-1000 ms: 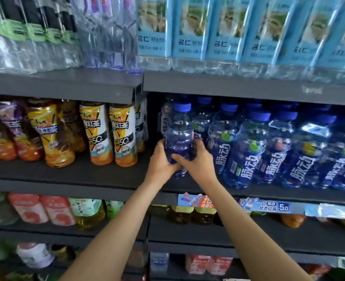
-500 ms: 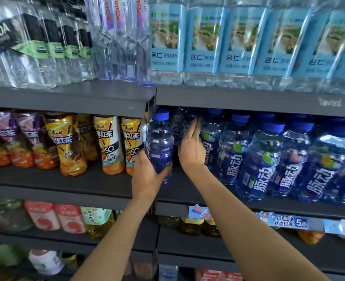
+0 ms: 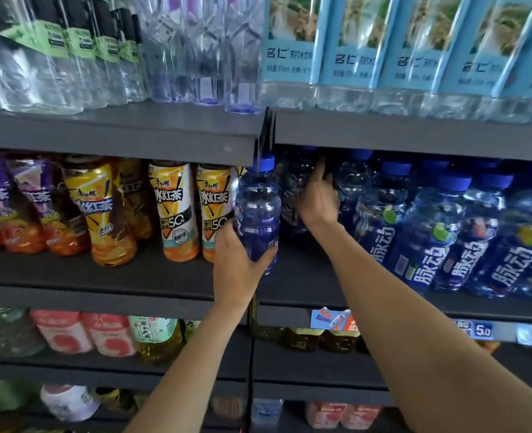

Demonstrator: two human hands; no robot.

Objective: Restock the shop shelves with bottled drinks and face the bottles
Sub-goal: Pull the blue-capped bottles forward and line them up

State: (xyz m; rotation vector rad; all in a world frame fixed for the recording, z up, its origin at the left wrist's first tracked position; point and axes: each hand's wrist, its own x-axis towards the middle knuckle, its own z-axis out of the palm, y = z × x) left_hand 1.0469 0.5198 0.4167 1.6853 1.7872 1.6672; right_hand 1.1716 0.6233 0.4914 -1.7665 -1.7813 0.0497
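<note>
My left hand (image 3: 238, 270) grips a blue-capped blue drink bottle (image 3: 258, 214) from below and holds it upright just above the middle shelf (image 3: 302, 279), in front of the upright between two bays. My right hand (image 3: 318, 201) reaches deeper into the right bay, fingers stretched out against a dark blue bottle (image 3: 291, 195) standing further back. Right of it stands a row of matching blue bottles (image 3: 427, 235) with white lettering facing front.
Yellow and orange iced-tea bottles (image 3: 177, 214) fill the left bay of the same shelf. Clear water bottles (image 3: 196, 51) and light-blue labelled bottles (image 3: 352, 48) line the shelf above. A price strip (image 3: 483, 331) runs along the shelf edge, with more drinks below.
My right hand let go of the blue bottle and reached back into the shelf. My left hand carried the bottle left, toward the upright between the bays.
</note>
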